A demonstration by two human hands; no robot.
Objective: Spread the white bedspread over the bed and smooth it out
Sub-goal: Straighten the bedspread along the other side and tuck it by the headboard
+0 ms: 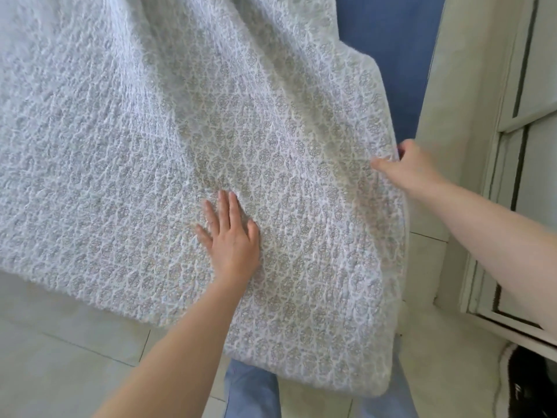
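Observation:
The white bedspread (pixel 144 152), quilted with a grey floral pattern, covers most of the view and hangs over the bed's near edge and corner. A few long folds run down from the top middle. My left hand (pixel 230 236) lies flat on it, palm down, fingers spread, near the middle. My right hand (pixel 410 168) pinches the bedspread's right edge, thumb on top and fingers under the cloth. A strip of blue sheet (pixel 388 40) shows beyond that edge at the top right.
A pale wall (pixel 464 86) and a white door or wardrobe front (pixel 530 146) stand close on the right. Light floor tiles (pixel 60 357) lie below the bed. My blue trouser legs (pixel 250 390) are at the bottom, and a dark mat (pixel 530 387) lies at the bottom right.

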